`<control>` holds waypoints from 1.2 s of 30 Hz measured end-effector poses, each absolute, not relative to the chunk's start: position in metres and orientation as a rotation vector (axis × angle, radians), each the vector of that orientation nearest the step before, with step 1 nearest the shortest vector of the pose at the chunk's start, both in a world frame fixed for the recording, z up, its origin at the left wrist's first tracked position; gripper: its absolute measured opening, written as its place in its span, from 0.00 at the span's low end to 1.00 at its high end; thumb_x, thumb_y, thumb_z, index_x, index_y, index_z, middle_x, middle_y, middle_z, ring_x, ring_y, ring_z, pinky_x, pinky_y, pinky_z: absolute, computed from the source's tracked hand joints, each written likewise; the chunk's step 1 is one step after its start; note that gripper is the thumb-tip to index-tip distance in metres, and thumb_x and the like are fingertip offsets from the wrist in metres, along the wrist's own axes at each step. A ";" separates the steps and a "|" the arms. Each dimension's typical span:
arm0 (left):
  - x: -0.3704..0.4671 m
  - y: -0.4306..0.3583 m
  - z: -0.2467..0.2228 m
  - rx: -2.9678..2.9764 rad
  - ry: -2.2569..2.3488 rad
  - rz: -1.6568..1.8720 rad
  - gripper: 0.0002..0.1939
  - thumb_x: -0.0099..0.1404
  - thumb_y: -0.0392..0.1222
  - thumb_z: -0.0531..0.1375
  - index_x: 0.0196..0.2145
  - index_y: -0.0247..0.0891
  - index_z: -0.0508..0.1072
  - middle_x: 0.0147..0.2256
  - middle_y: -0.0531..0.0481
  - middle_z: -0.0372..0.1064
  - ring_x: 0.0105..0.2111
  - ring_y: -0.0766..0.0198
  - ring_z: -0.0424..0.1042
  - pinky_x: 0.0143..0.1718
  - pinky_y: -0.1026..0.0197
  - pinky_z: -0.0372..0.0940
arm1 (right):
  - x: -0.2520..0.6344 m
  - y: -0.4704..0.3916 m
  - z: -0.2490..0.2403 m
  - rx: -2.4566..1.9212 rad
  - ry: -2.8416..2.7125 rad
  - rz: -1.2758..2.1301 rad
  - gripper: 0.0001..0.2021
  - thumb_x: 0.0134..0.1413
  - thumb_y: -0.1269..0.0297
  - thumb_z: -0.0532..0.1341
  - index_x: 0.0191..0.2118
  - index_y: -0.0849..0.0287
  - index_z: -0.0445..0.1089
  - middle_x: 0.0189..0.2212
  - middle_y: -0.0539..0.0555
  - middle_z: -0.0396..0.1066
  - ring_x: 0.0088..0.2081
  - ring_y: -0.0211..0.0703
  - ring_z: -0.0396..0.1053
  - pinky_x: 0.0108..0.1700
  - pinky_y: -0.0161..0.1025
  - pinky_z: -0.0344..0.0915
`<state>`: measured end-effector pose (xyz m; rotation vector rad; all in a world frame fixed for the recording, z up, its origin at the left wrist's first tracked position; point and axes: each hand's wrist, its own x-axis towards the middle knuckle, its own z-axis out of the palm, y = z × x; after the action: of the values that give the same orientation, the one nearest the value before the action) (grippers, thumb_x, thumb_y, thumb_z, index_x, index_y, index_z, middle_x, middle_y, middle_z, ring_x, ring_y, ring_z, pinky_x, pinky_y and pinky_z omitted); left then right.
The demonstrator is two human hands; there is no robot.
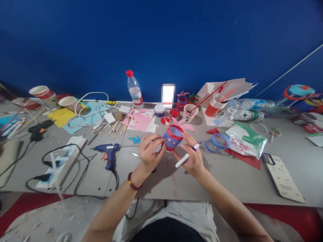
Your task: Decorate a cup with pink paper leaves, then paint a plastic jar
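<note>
A small purple cup [172, 142] with red bands at rim and base is held up over the table, tilted so its inside shows. Pink paper petals [182, 125] stand out from its far rim. My left hand [151, 150] is closed on the cup's left side with thumb and fingers. On the right, fingertips of my right hand [193, 156] touch the cup's rim and base. That same hand grips a white marker pen [184, 159] with a purple end, slanting across the fingers. Left of the cup lies a blue paper cutout [135, 139].
A blue glue gun [109, 152] and a power strip [63, 163] with cables lie to the left. Paint jars [174, 113], a paper cup [190, 114] and a water bottle [134, 89] stand behind. At right are a tape ring [221, 141], a snack bag [248, 138] and a phone [283, 176].
</note>
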<state>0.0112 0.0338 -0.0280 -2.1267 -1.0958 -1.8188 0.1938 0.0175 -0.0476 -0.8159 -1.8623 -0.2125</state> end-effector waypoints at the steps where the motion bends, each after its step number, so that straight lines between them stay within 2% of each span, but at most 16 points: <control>1: 0.011 0.034 -0.028 -2.125 -1.095 -1.805 0.08 0.62 0.34 0.64 0.39 0.42 0.74 0.36 0.49 0.73 0.34 0.62 0.74 0.37 0.57 0.70 | 0.194 0.017 -0.048 -0.816 -1.863 -0.205 0.27 0.52 0.75 0.67 0.55 0.51 0.59 0.61 0.64 0.65 0.62 0.60 0.65 0.51 0.58 0.75; 4: 0.011 0.036 -0.028 -2.114 -1.091 -1.745 0.07 0.62 0.35 0.64 0.38 0.42 0.74 0.34 0.49 0.73 0.33 0.62 0.74 0.36 0.57 0.70 | 0.194 0.017 -0.048 -0.810 -1.867 -0.197 0.28 0.51 0.74 0.68 0.54 0.50 0.60 0.62 0.63 0.65 0.62 0.59 0.66 0.53 0.58 0.73; 13: 0.012 0.038 -0.028 -2.061 -1.093 -1.666 0.03 0.62 0.35 0.63 0.33 0.41 0.72 0.31 0.49 0.74 0.30 0.62 0.74 0.34 0.57 0.70 | 0.195 0.015 -0.050 -0.833 -1.918 -0.266 0.24 0.53 0.73 0.67 0.53 0.52 0.61 0.59 0.64 0.67 0.60 0.60 0.67 0.50 0.58 0.75; 20: 0.011 0.037 -0.030 -2.108 -1.087 -1.766 0.06 0.61 0.33 0.64 0.36 0.40 0.73 0.32 0.49 0.73 0.32 0.62 0.73 0.36 0.56 0.69 | 0.194 0.017 -0.048 -0.889 -1.920 -0.301 0.20 0.56 0.71 0.65 0.52 0.51 0.60 0.56 0.64 0.69 0.58 0.59 0.69 0.49 0.59 0.76; 25: 0.011 0.036 -0.028 -2.115 -1.094 -1.807 0.06 0.61 0.33 0.64 0.36 0.41 0.72 0.33 0.49 0.72 0.32 0.63 0.72 0.36 0.58 0.68 | 0.195 0.018 -0.049 -0.882 -1.913 -0.263 0.25 0.54 0.73 0.66 0.55 0.53 0.59 0.56 0.65 0.69 0.60 0.59 0.66 0.52 0.60 0.75; 31: 0.011 0.035 -0.026 -2.097 -1.116 -1.855 0.05 0.62 0.33 0.63 0.35 0.39 0.72 0.33 0.50 0.72 0.33 0.64 0.72 0.36 0.59 0.69 | 0.195 0.018 -0.048 -0.883 -1.856 -0.164 0.30 0.51 0.74 0.68 0.58 0.54 0.58 0.63 0.67 0.63 0.63 0.61 0.63 0.56 0.61 0.70; 36: 0.012 0.034 -0.024 -2.108 -1.131 -1.855 0.05 0.63 0.32 0.63 0.36 0.39 0.73 0.33 0.49 0.72 0.33 0.64 0.72 0.37 0.58 0.69 | 0.196 0.019 -0.050 -0.868 -1.809 -0.100 0.31 0.51 0.74 0.68 0.59 0.58 0.57 0.61 0.71 0.64 0.64 0.61 0.62 0.56 0.61 0.70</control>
<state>0.0123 0.0344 -0.0240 -2.1081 -1.1308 -1.8551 0.1957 0.0194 -0.0501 -0.8676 -1.8089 -0.0999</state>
